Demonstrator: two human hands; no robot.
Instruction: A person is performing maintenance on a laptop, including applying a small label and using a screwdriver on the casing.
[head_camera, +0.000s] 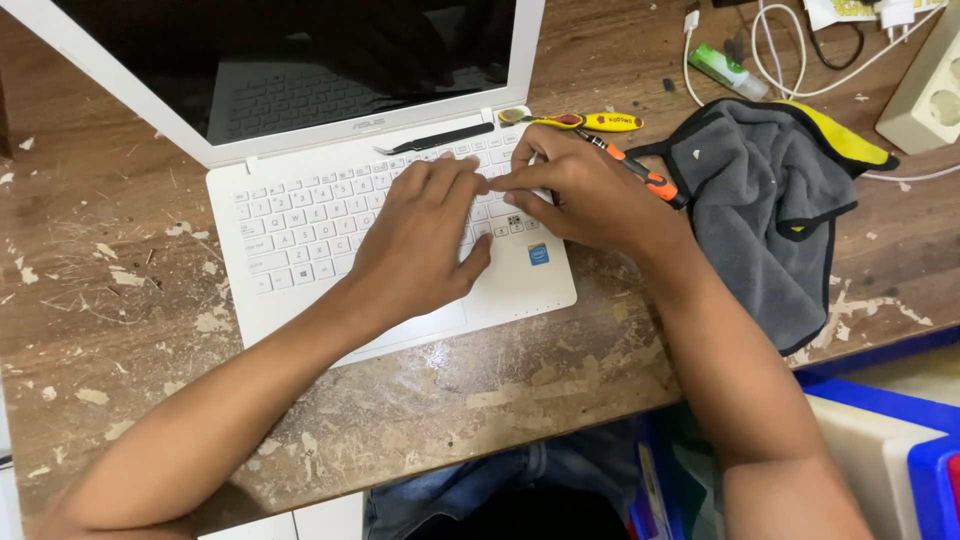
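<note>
A white laptop (520, 290) lies open on a worn wooden table, its screen (300, 50) dark. My left hand (420, 235) rests flat on the middle of the white keyboard (300, 225), fingers spread and holding nothing. My right hand (585, 195) sits on the keyboard's right end. Its forefinger and thumb are drawn together over the keys and touch my left fingertips. Whether they pinch a key is hidden. An orange and black screwdriver (650, 180) lies just behind my right hand. Black tweezers (440, 138) rest above the top key row.
A yellow-handled tool (585, 121) lies beside the laptop's hinge. A grey cloth with yellow trim (770, 200) is bunched to the right. White cables (790, 60) and a beige socket block (925, 100) sit at the far right. Blue bins (900, 430) stand below the table edge.
</note>
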